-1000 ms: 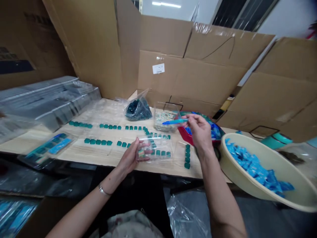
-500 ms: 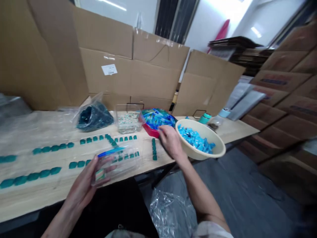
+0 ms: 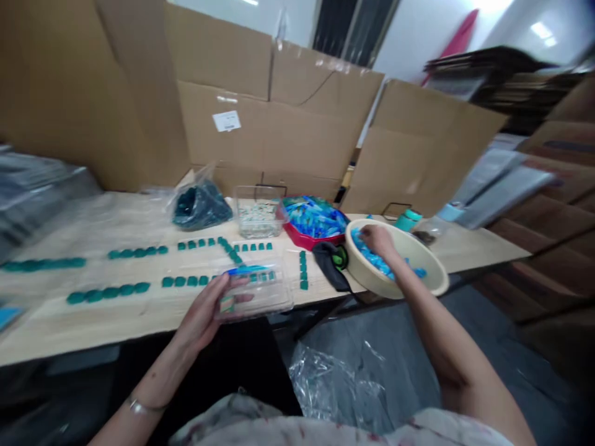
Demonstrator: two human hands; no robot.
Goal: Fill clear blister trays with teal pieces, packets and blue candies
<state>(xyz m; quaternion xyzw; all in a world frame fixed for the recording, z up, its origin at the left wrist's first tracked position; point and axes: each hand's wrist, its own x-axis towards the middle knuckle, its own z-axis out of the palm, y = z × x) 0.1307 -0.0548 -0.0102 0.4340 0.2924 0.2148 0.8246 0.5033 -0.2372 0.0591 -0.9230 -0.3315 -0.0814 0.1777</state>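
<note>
My left hand grips a clear plastic box above the table's front edge. In the box lie a long blue piece and a small green-and-white piece. My right hand is inside a cream basin at the right, its fingers curled down among small blue wrapped pieces. Its fingertips are blurred, and what they hold cannot be made out. Beside the basin is a red tray heaped with blue and clear sticks.
Rows of teal pieces lie across the wooden table. Behind them are a bag of dark teal pieces and a clear tub of small pale pieces. A black strap-like item lies by the basin. Cardboard walls the back.
My right hand has moved from the red tray's edge rightward into the basin, uncovering the black item. My left hand still holds the clear box. The whole view has shifted.
</note>
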